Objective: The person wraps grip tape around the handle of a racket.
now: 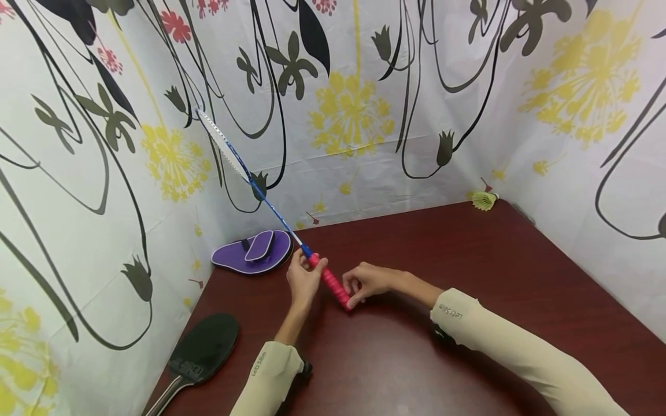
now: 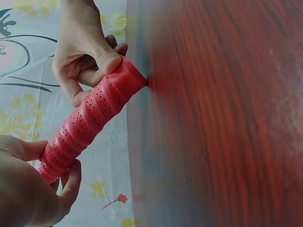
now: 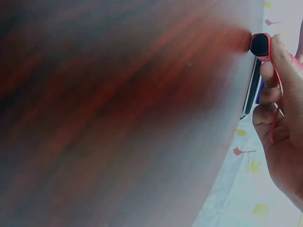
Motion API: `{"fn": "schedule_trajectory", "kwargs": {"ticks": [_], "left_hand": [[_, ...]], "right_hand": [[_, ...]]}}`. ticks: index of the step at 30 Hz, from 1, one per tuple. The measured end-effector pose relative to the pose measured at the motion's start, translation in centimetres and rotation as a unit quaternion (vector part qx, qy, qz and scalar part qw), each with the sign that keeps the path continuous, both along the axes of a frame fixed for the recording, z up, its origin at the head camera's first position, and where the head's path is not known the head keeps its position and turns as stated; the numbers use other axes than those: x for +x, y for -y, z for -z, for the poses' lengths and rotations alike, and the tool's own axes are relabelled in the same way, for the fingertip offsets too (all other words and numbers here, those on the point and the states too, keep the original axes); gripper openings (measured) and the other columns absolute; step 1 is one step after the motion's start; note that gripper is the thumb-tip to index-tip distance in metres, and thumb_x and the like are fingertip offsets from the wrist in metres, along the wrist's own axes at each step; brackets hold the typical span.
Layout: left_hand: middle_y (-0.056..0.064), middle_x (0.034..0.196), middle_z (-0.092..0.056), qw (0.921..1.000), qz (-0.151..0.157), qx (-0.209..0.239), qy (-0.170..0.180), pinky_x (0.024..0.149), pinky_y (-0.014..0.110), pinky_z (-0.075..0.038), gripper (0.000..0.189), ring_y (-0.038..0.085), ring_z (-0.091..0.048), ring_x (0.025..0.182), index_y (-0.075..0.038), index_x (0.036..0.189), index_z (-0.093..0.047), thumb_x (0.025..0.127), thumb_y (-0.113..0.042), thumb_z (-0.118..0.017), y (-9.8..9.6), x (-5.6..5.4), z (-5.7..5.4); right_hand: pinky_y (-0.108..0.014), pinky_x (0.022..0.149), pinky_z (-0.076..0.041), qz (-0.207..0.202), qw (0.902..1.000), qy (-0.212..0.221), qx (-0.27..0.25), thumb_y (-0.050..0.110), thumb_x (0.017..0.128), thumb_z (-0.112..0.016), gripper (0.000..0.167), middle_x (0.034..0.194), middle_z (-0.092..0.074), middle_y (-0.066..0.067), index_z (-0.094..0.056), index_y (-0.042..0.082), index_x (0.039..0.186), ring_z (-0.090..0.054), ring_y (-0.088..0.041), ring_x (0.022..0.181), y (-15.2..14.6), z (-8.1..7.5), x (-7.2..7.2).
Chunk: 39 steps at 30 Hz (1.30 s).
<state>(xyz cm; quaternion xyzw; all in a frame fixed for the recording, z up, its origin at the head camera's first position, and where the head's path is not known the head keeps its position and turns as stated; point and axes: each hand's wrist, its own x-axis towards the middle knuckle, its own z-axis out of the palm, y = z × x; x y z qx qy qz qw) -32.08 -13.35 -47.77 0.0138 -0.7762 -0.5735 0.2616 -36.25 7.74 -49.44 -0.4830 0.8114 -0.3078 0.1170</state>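
A blue and white badminton racket [image 1: 281, 218] slants up to the left in the head view, its pink-red perforated grip [image 2: 78, 127] lowest. My left hand [image 1: 303, 281] holds the upper part of the grip between thumb and fingers. At the butt end, my right hand [image 1: 373, 279] pinches the grip, thumb pressed on its edge. The right wrist view shows the black butt cap [image 3: 259, 45] and a thin loose red strip [image 3: 273, 130] running down along the curled fingers of that hand. Whether the fingertips hold this strip is hard to tell.
On the dark red table [image 1: 406, 358], a purple paddle case [image 1: 229, 255] lies at the back left. A black table tennis paddle [image 1: 205, 346] is at the front left. A yellow shuttlecock [image 1: 484, 200] sits in the far right corner. Flower-patterned cloth [image 1: 364, 173] surrounds the table.
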Motion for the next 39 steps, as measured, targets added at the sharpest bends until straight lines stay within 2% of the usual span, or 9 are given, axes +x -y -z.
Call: {"fn": "schedule_trajectory", "kwargs": {"ticks": [6, 10, 16, 21, 25, 29, 32, 35, 39], "left_hand": [[0.011, 0.107, -0.078, 0.9998, 0.017, 0.009, -0.01, 0.09, 0.038, -0.059, 0.054, 0.026, -0.076, 0.098, -0.003, 0.133, -0.066, 0.083, -0.008, -0.088, 0.4, 0.3, 0.0], [0.012, 0.107, -0.077, 0.9992, 0.033, 0.024, 0.003, 0.084, 0.028, -0.058, 0.057, 0.025, -0.074, 0.096, -0.003, 0.136, -0.066, 0.083, -0.005, -0.087, 1.1, 0.6, -0.2], [0.017, 0.11, -0.073, 0.9963, 0.079, 0.03, 0.02, 0.077, 0.019, -0.054, 0.06, 0.022, -0.072, 0.095, -0.002, 0.142, -0.061, 0.086, -0.002, -0.082, 2.2, 0.8, -0.3], [0.023, 0.122, -0.072, 0.989, 0.141, 0.04, 0.02, 0.087, 0.02, -0.056, 0.068, 0.033, -0.071, 0.112, 0.002, 0.152, -0.048, 0.09, 0.004, -0.076, 2.8, 0.9, -0.4], [0.023, 0.127, -0.07, 0.9862, 0.162, 0.034, 0.014, 0.084, 0.018, -0.052, 0.067, 0.038, -0.068, 0.113, 0.002, 0.151, -0.042, 0.092, 0.005, -0.074, 2.9, 1.1, -0.6], [0.024, 0.132, -0.067, 0.9857, 0.162, 0.045, 0.017, 0.077, 0.02, -0.05, 0.058, 0.041, -0.065, 0.112, 0.005, 0.143, -0.041, 0.093, 0.005, -0.07, 2.9, 1.1, -0.7], [0.024, 0.132, -0.067, 0.9866, 0.149, 0.061, 0.028, 0.077, 0.026, -0.053, 0.053, 0.038, -0.065, 0.114, 0.004, 0.14, -0.044, 0.092, 0.007, -0.068, 2.7, 1.0, -0.8], [0.022, 0.128, -0.07, 0.9905, 0.119, 0.059, 0.035, 0.08, 0.033, -0.056, 0.052, 0.034, -0.068, 0.113, 0.003, 0.138, -0.048, 0.09, 0.005, -0.068, 2.6, 1.0, -0.8], [0.019, 0.119, -0.071, 0.9966, 0.074, 0.019, 0.029, 0.087, 0.039, -0.058, 0.053, 0.032, -0.072, 0.107, 0.0, 0.135, -0.052, 0.089, -0.007, -0.079, 2.5, 1.0, -0.3]], "right_hand": [[-0.023, 0.06, -0.057, -0.039, 0.999, 0.013, -0.016, 0.03, 0.087, -0.085, 0.03, 0.068, -0.069, 0.01, -0.07, 0.006, 0.097, -0.071, -0.016, 0.061, -0.2, 0.0, -0.1], [-0.023, 0.066, -0.057, -0.063, 0.9978, 0.004, -0.018, 0.025, 0.09, -0.083, 0.022, 0.077, -0.073, 0.012, -0.073, 0.007, 0.1, -0.072, -0.012, 0.07, -0.6, -0.2, -0.4], [-0.026, 0.072, -0.059, -0.063, 0.9979, 0.0, -0.015, 0.023, 0.091, -0.083, 0.022, 0.086, -0.075, 0.011, -0.074, 0.006, 0.104, -0.073, -0.007, 0.077, -0.4, -0.3, -0.6], [-0.022, 0.069, -0.056, -0.041, 0.9992, -0.003, 0.0, 0.028, 0.089, -0.084, 0.032, 0.081, -0.071, 0.012, -0.072, 0.008, 0.111, -0.07, -0.009, 0.074, 0.0, -0.2, -0.5], [-0.018, 0.066, -0.053, -0.04, 0.9991, -0.006, 0.017, 0.03, 0.09, -0.084, 0.03, 0.077, -0.07, 0.015, -0.074, 0.013, 0.113, -0.068, -0.005, 0.071, 0.4, -0.3, -0.3], [-0.017, 0.066, -0.051, -0.059, 0.9978, -0.02, 0.025, 0.03, 0.092, -0.082, 0.025, 0.077, -0.07, 0.016, -0.075, 0.015, 0.111, -0.065, 0.001, 0.071, 0.8, -0.5, -0.1], [-0.016, 0.067, -0.051, -0.059, 0.9976, -0.024, 0.028, 0.032, 0.092, -0.082, 0.023, 0.077, -0.069, 0.017, -0.074, 0.017, 0.108, -0.064, 0.003, 0.071, 1.0, -0.5, 0.0], [-0.017, 0.066, -0.05, -0.047, 0.9982, -0.02, 0.032, 0.034, 0.09, -0.084, 0.023, 0.076, -0.068, 0.017, -0.073, 0.019, 0.103, -0.064, 0.003, 0.071, 1.2, -0.5, 0.1], [-0.018, 0.065, -0.05, -0.036, 0.9987, -0.013, 0.035, 0.036, 0.088, -0.085, 0.025, 0.076, -0.068, 0.015, -0.073, 0.018, 0.101, -0.063, 0.001, 0.07, 1.4, -0.5, 0.1]]}}
